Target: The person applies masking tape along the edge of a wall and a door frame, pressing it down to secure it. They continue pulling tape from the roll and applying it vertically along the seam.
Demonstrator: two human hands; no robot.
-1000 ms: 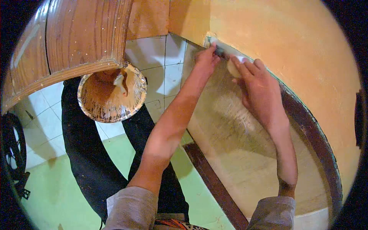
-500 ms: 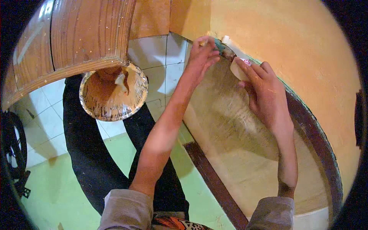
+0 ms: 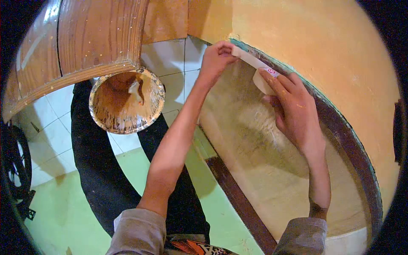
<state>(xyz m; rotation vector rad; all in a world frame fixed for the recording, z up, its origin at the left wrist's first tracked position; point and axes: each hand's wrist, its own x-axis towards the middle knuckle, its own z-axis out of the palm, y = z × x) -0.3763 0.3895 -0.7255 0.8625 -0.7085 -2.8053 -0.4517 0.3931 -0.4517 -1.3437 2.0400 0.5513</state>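
Observation:
A roll of whitish tape [image 3: 262,82] is in my right hand [image 3: 295,108], with the thumb and fingers around it. From the roll a strip of tape [image 3: 250,59] stretches up and left to my left hand [image 3: 216,61], whose fingers pinch its free end. The strip lies over the upper end of a dark brown curved border [image 3: 335,114] with a greenish edge, beside the orange wall [image 3: 306,34]. Both hands are above a brownish panel [image 3: 255,123].
A paint-spattered bucket [image 3: 123,125] with a brush [image 3: 140,90] inside stands at left, near the curved wooden furniture [image 3: 97,38]. Below it are my dark-clothed legs [image 3: 91,148]. A black wheel-like object [image 3: 25,157] is at far left.
My left hand has closed on the tape's end, where its fingers were spread. The strip now runs taut between my hands; earlier its loose end stood higher, against the wall.

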